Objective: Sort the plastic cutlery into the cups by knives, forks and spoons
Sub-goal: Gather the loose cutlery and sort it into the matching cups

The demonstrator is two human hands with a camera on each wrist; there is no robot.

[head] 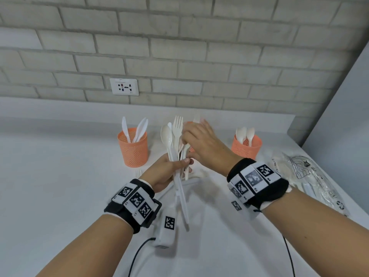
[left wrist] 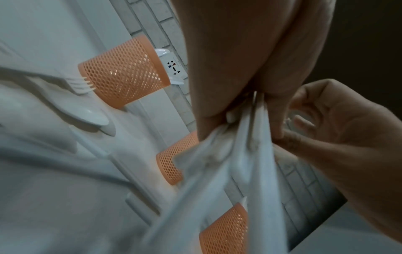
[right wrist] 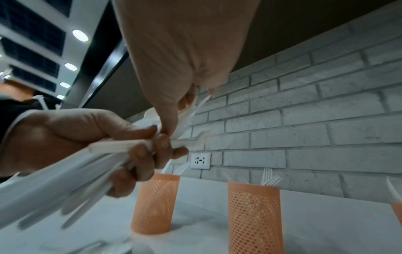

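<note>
My left hand (head: 175,166) grips a bundle of white plastic cutlery (head: 174,136) upright above the table; a spoon and a fork stick out on top. My right hand (head: 187,142) reaches in from the right and pinches one piece in the bundle; which kind is hidden by the fingers. In the right wrist view the right hand's fingertips (right wrist: 172,123) close on the bundle just above the left hand (right wrist: 150,149). Three orange mesh cups stand behind: the left cup (head: 133,149) holds knives, the middle cup (right wrist: 254,218) holds forks, the right cup (head: 246,146) holds spoons.
A loose fork (head: 138,173) lies on the white table near the left cup, and a spoon (left wrist: 93,116) lies beside it. A clear plastic bag (head: 311,176) lies at the right. A brick wall with a socket (head: 124,86) stands behind the cups.
</note>
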